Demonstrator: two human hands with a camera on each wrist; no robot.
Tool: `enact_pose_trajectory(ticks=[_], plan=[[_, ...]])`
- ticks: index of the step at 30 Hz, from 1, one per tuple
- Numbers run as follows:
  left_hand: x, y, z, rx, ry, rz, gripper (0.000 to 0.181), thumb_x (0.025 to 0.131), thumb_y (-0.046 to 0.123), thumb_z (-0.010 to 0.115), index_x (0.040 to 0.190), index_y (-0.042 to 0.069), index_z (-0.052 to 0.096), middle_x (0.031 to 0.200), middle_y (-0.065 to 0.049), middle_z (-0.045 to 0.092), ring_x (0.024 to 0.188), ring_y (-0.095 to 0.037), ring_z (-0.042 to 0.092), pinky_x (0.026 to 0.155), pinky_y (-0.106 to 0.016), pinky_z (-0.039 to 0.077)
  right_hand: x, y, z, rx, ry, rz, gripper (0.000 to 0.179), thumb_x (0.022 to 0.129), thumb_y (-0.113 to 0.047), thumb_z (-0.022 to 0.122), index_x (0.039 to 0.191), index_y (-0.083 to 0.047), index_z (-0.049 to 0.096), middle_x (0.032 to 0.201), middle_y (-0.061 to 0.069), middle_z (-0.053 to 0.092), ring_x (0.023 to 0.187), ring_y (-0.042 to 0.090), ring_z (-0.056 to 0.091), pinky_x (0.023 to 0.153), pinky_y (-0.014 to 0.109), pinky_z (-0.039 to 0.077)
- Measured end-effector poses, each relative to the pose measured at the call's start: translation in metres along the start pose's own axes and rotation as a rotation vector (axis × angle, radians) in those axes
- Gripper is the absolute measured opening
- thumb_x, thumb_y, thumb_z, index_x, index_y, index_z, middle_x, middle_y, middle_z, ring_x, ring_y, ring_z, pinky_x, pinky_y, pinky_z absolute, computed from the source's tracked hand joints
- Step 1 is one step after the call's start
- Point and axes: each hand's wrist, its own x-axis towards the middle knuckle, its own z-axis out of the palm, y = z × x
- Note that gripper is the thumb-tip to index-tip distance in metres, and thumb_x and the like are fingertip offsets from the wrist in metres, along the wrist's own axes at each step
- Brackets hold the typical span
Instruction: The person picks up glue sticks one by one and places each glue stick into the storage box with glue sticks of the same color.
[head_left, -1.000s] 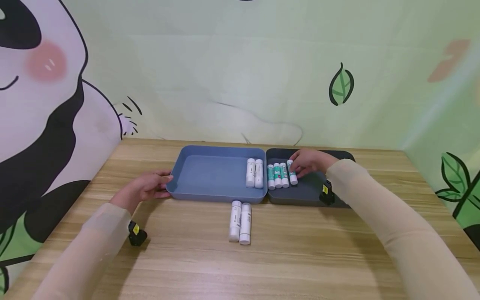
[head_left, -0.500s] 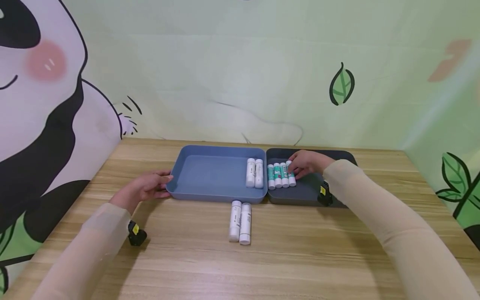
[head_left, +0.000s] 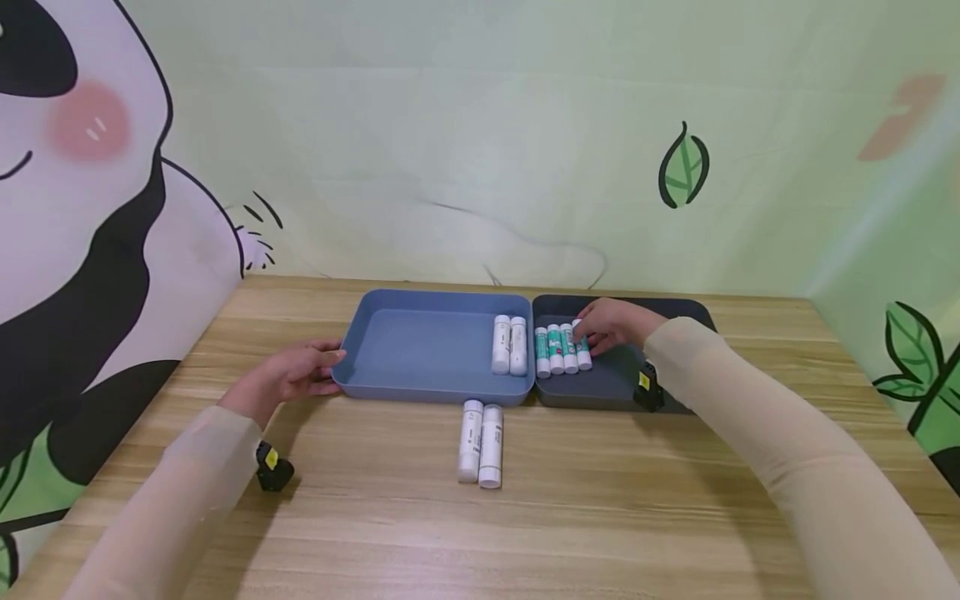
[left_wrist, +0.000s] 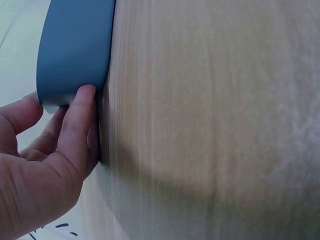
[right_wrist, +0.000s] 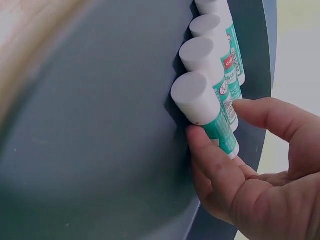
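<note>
My right hand [head_left: 611,323] reaches into the dark grey tray [head_left: 622,387] and holds the rightmost green-and-white glue stick [right_wrist: 220,131] between thumb and fingers. This stick lies beside several like it [head_left: 555,350] in a row at the tray's left end. My left hand [head_left: 303,371] touches the left end of the blue tray [head_left: 420,392]; in the left wrist view its fingertips and thumb rest against the tray's corner [left_wrist: 75,55]. Two white tubes [head_left: 509,344] lie side by side at the right end of the blue tray.
Two more white tubes [head_left: 480,443] lie together on the wooden table [head_left: 600,517], in front of the blue tray. The trays stand end to end near a wall hanging [head_left: 450,167] with a printed panda and leaves.
My right hand has moved the rightmost glue stick slightly left, closing its gap to the row. The left hand and the white tubes have kept their places.
</note>
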Motion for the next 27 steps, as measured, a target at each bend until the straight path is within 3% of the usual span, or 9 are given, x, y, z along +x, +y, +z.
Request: enact_pose_trajectory(ticks=[20, 27], plan=[[-0.001, 0.002, 0.002, -0.001, 0.008, -0.005, 0.069, 0.110, 0.019, 0.042, 0.164, 0.003, 0.003, 0.106, 0.007, 0.057, 0.090, 0.001, 0.060, 0.083, -0.021, 0.060, -0.011, -0.003, -0.001, -0.015, -0.001, -0.002, 0.064, 0.101, -0.008, 0.060, 0.155, 0.008, 0.029, 0.148, 0.028, 0.045, 0.121, 0.031, 0.054, 0.111, 0.041, 0.053], [-0.001, 0.002, 0.002, 0.009, 0.017, -0.015, 0.068, 0.111, 0.019, 0.041, 0.164, 0.003, 0.003, 0.107, 0.006, 0.056, 0.090, 0.000, 0.059, 0.083, -0.021, 0.060, -0.023, -0.005, -0.003, -0.006, -0.023, -0.029, 0.065, 0.102, -0.007, 0.058, 0.156, 0.007, 0.026, 0.152, 0.029, 0.043, 0.131, 0.035, 0.052, 0.112, 0.042, 0.053]])
